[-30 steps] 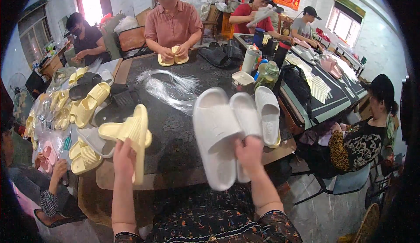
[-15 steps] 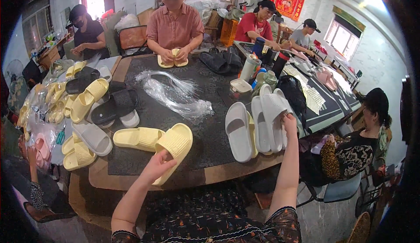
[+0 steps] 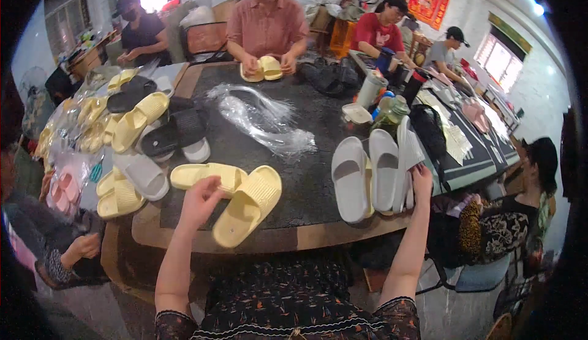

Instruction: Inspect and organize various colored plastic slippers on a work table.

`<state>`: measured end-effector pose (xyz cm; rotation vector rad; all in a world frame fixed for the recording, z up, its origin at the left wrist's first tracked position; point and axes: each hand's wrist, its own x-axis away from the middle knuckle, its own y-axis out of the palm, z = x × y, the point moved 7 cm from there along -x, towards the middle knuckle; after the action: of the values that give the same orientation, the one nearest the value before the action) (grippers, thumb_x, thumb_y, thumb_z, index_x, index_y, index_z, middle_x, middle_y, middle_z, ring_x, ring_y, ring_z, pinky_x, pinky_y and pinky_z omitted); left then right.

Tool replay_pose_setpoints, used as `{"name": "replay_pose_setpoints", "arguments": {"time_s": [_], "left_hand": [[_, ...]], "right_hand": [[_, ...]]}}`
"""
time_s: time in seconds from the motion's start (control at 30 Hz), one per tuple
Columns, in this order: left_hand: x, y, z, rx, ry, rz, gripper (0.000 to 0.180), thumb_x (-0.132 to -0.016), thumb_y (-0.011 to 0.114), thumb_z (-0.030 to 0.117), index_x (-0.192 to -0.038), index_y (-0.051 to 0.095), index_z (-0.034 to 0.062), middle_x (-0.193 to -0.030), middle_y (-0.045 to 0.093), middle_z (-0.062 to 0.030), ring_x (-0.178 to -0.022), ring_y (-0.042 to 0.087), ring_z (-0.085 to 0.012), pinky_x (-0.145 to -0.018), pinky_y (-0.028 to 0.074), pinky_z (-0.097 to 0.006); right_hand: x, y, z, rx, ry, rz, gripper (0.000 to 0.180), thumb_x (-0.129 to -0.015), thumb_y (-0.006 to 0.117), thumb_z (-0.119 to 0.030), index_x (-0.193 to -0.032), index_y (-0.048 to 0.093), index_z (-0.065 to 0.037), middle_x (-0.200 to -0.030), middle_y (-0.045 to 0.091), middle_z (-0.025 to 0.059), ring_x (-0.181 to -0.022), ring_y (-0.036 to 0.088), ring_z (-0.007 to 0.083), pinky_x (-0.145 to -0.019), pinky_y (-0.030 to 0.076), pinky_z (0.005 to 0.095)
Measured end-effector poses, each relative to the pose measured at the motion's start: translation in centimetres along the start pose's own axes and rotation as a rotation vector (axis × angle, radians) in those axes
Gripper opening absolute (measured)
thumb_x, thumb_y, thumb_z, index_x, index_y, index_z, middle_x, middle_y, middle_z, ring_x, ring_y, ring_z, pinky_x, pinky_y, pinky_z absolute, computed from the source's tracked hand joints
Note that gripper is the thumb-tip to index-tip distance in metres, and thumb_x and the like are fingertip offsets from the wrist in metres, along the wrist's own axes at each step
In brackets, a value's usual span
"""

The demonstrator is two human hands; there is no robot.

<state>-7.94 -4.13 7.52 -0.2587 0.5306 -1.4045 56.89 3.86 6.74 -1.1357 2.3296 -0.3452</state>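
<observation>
1. Left hand (image 3: 199,202): grip partly open, fingers loosely bent, seemingly holding nothing, beside the strap of the rear yellow slipper (image 3: 208,176). Contact – cannot tell.
2. Front yellow slipper (image 3: 248,208): on the desk (image 3: 306,220), sole down, heel over the brown front border, toe part overlapping the rear one in view.
3. Right hand (image 3: 421,184): fingers curled at the tilted grey slipper (image 3: 409,147); cannot tell whether the grip is closed on it.
4. Middle grey slipper (image 3: 383,171) and left grey slipper (image 3: 350,184) lie on the desk to its left, soles down.
5. Risk, judged: the tilted slipper could topple or push its neighbours askew if let go off balance.
6. Risk, judged: a forearm knock could send the front yellow slipper over the edge – its heel lies close to it.
</observation>
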Motion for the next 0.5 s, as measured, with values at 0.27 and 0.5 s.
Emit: {"name": "replay_pose_setpoints", "arguments": {"time_s": [0.27,0.5], "left_hand": [[-5.0,-3.9,-5.0,-0.633,0.154,0.192,0.052,-0.073,0.059,0.005,-0.123,0.048,0.0006,-0.124,0.052,-0.0207,-0.115,0.048,-0.0368,-0.1,0.038,-0.041],[-7.2,-1.4,-7.0,-0.474,0.181,-0.103,0.061,-0.068,0.059,0.0,-0.127,0.047,0.0059,-0.122,0.054,-0.0198,-0.114,0.049,-0.0361,-0.099,0.04,-0.041]], "right_hand": [[10.9,0.6,-13.6,-0.198,-0.262,0.194,0.024,-0.087,0.06,-0.007,-0.109,0.058,0.002,-0.092,0.061,0.0083,-0.083,0.056,0.0121,-0.072,0.046,0.0255],[20.8,15.0,-19.0,-0.17,-0.473,-0.451,0.015,-0.08,0.069,-0.012,-0.093,0.066,-0.005,-0.071,0.062,0.0071,-0.06,0.059,0.0173,-0.06,0.049,0.0275]]}}
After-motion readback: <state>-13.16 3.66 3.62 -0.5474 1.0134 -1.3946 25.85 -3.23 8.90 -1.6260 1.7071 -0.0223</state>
